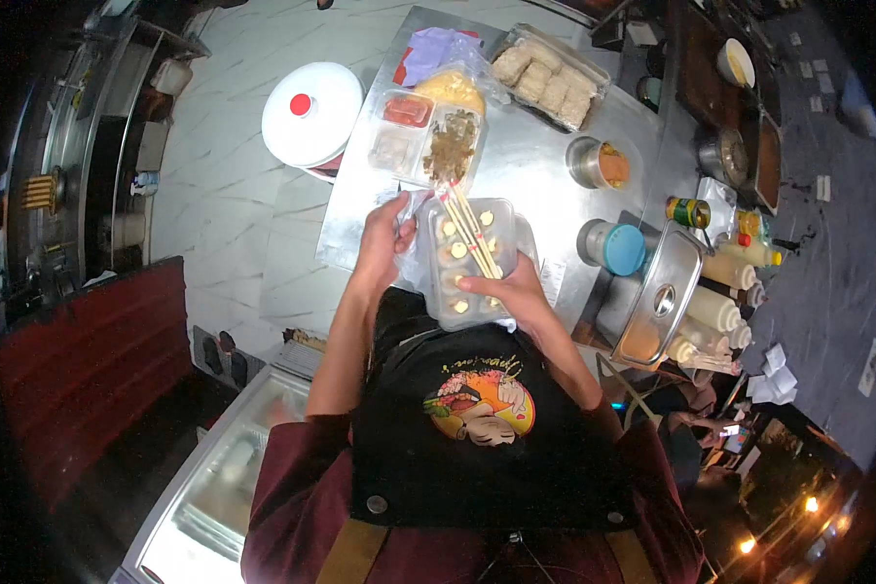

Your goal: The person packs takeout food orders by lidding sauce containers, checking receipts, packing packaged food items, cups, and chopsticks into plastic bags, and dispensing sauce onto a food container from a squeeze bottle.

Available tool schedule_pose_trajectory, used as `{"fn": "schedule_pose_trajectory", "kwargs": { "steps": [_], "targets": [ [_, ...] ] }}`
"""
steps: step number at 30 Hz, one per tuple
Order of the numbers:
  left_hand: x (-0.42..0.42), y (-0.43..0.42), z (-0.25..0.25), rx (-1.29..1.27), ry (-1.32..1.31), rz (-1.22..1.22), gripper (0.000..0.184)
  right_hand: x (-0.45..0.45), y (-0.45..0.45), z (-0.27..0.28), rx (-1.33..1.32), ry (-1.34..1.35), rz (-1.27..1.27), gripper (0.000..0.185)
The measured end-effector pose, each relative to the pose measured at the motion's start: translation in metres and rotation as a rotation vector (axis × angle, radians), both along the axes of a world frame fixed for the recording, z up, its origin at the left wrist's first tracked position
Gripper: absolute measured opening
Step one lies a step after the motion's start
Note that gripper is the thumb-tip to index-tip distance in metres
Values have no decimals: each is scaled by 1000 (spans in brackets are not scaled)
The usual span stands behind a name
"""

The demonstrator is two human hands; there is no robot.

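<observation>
A clear plastic takeout container [446, 263] is in front of my apron, with several round pieces topped in pale yellow visible in it. Several wrapped chopsticks [470, 230] with red marks lie lengthwise across its top. My right hand [518, 292] grips the container's near right side, thumb over the top by the chopstick ends. On the other side, my left hand [391, 237] is closed on a thin, translucent plastic bag [415, 255], which hangs along the container's left edge. Part of the bag is hidden behind the container.
Beyond the container, a divided tray [420, 146] holds toppings on the steel table [526, 146]. Farther back is a tray of pale blocks [552, 83]. A white lidded bucket [313, 122] stands left; a blue-lidded tub [618, 248], steel pan [662, 297] and sauce bottles [718, 307] stand right.
</observation>
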State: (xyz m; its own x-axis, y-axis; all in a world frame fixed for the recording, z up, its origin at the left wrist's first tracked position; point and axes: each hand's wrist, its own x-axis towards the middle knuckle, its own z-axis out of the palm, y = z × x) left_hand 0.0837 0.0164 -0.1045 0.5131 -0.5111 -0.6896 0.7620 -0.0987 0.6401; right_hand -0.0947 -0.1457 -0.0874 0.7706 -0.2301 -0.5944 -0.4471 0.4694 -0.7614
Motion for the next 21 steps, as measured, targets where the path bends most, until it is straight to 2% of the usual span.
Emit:
{"fn": "schedule_pose_trajectory", "kwargs": {
  "steps": [4, 6, 8, 11, 12, 14, 17, 18, 21],
  "targets": [
    [3, -23, 14, 92, -114, -12, 31, -18, -17, -22, -53, 74, 181, 70],
    [0, -36, 13, 49, -244, -113, 30, -16, -24, -22, -136, 91, 273, 75],
    [0, -42, 16, 35, -388, -343, 30, -11, -32, -13, -210, 98, 360, 78],
    [-6, -50, 42, 181, -642, -508, 33, -7, -40, -11, -179, 92, 385, 80],
    [-9, -52, 56, 217, -736, -567, 34, -10, -42, -15, -209, 108, 382, 79],
    [-20, -55, 68, 193, -739, -569, 33, -15, -47, -26, -271, 140, 373, 78],
    [-50, -62, 70, 118, -772, -594, 30, -16, -43, -22, -393, 82, 327, 65],
    [-64, -66, 71, 94, -760, -628, 29, -21, -40, -32, -270, 93, 256, 60],
    [-100, -57, 69, 104, -995, -636, 26, -33, -25, -61, 93, 37, -14, 42]
  ]
}}
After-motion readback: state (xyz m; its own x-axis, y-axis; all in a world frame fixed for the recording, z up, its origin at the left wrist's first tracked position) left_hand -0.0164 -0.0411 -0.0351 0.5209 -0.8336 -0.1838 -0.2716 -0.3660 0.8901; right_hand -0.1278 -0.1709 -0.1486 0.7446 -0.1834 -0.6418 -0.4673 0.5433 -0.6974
